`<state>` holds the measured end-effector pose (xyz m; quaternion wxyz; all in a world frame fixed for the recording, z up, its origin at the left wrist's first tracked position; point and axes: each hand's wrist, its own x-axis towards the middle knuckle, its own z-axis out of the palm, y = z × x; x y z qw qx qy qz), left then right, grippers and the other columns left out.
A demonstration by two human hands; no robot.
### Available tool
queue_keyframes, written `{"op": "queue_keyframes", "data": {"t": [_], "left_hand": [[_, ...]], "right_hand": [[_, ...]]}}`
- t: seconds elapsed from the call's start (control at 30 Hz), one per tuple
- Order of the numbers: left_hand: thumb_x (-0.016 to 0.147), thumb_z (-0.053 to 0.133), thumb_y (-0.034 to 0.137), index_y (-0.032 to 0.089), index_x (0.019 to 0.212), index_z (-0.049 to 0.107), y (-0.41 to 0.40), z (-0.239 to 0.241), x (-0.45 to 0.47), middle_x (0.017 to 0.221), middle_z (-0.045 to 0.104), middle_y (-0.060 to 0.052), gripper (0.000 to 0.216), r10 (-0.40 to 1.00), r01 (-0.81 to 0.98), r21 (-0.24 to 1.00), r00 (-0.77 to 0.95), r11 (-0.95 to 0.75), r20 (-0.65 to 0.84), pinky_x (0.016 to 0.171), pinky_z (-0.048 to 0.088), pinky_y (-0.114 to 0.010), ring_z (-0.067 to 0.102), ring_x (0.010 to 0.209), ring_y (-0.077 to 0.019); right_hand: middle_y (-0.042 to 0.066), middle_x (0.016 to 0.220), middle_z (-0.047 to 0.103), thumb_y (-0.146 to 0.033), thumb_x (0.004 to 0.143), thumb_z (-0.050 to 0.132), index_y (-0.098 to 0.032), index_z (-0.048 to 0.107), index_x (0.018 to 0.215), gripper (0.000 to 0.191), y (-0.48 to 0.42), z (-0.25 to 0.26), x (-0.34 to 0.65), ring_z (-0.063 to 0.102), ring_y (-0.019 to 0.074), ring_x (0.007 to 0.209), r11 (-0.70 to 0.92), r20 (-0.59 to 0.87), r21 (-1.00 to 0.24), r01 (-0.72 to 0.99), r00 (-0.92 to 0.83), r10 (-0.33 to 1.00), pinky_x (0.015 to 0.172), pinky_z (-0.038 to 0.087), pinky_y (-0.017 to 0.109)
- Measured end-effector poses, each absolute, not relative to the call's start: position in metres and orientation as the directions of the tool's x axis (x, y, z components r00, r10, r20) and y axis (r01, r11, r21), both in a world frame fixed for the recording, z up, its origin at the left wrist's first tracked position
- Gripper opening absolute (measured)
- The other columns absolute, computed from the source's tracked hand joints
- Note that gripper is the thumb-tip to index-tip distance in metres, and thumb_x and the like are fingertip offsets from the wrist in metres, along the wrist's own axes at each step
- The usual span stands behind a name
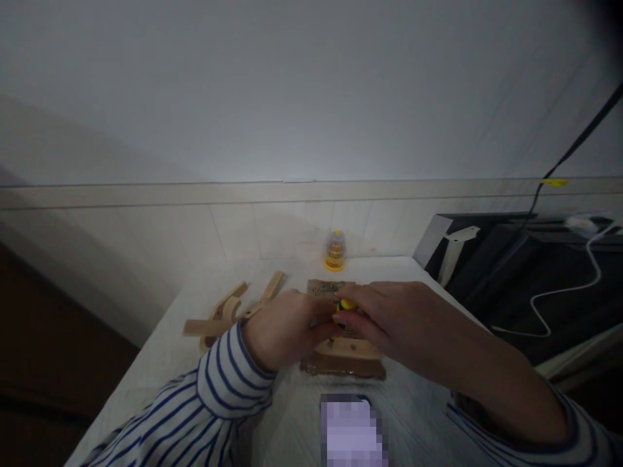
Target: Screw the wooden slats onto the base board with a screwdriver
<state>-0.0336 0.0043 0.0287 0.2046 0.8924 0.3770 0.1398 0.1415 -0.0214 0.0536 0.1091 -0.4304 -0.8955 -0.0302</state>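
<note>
My right hand (384, 311) is closed on a small screwdriver with a yellow and black handle (347, 303), pinched between thumb and fingers. Beside it, my left hand (292, 327) is closed, its fingertips by the tool's lower part; what they grip is hidden. Under both hands lies a light wooden strip (348, 349) with dark holes or screws along it. It rests over a brown, shiny plastic packet (343, 368). Behind the fingers shows a brown sheet with dark print (331, 287).
Several loose wooden pieces (207, 327), some curved, lie to the left on the white-covered table (156, 363). A yellow clear-topped container (335, 251) stands by the wall. Nearest me is a phone with a blurred screen (353, 431). A white cable (549, 295) runs at right.
</note>
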Motion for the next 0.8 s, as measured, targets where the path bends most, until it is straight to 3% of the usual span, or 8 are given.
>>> {"op": "queue_keyframes", "data": {"t": [0.8], "left_hand": [[0.081, 0.051, 0.021, 0.023, 0.091, 0.063, 0.0041, 0.0273, -0.0310, 0.074, 0.066, 0.001, 0.015, 0.724, 0.594, 0.490, 0.680, -0.639, 0.119, 0.056, 0.037, -0.019, 0.058, 0.065, -0.0122]], "right_hand": [[0.004, 0.077, 0.062, -0.031, 0.087, 0.041, -0.016, 0.055, 0.087, 0.020, -0.0193, 0.0511, 0.1412, 0.059, 0.0162, 0.067, 0.627, 0.187, -0.035, 0.779, -0.611, 0.769, 0.059, 0.042, 0.028]]}}
